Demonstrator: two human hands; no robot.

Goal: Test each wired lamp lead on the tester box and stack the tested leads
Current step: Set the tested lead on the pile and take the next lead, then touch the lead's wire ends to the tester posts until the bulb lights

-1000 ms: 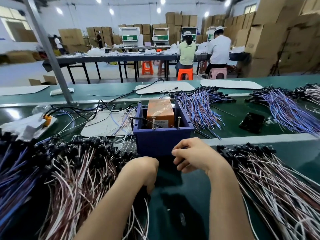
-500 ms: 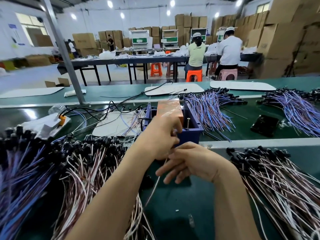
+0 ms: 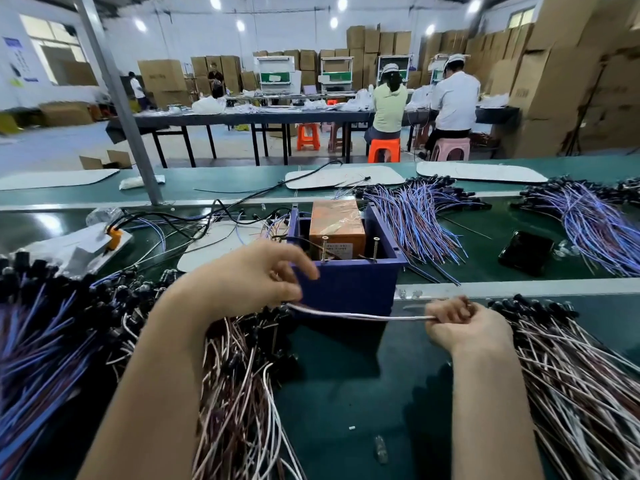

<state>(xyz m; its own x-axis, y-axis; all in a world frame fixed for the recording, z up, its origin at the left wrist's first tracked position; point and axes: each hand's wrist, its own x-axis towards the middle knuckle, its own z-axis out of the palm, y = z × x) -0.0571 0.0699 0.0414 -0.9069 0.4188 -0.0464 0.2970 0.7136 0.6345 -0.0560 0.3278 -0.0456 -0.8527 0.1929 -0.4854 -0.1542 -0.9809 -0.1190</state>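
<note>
The tester box (image 3: 349, 289) is a blue plastic tub holding an orange block, with two metal pins standing at its near rim. One white-and-brown lamp lead (image 3: 360, 316) is stretched level in front of the box. My left hand (image 3: 256, 282) grips its left end, near the box's front left corner. My right hand (image 3: 464, 323) pinches its right end, just left of the pile of brown-and-white leads (image 3: 571, 382). A second pile of leads with black sockets (image 3: 228, 386) lies under my left forearm.
Blue-wired leads (image 3: 38, 348) fill the near left, and more lie behind the box (image 3: 415, 220) and at the far right (image 3: 588, 216). A black phone (image 3: 526, 252) lies right of the box. Cables and a white pad (image 3: 214, 244) sit to its left. Two workers sit at a far table.
My left hand came down from the top of the tester box. My right hand moved right, and the lead is now drawn out straight between both hands.
</note>
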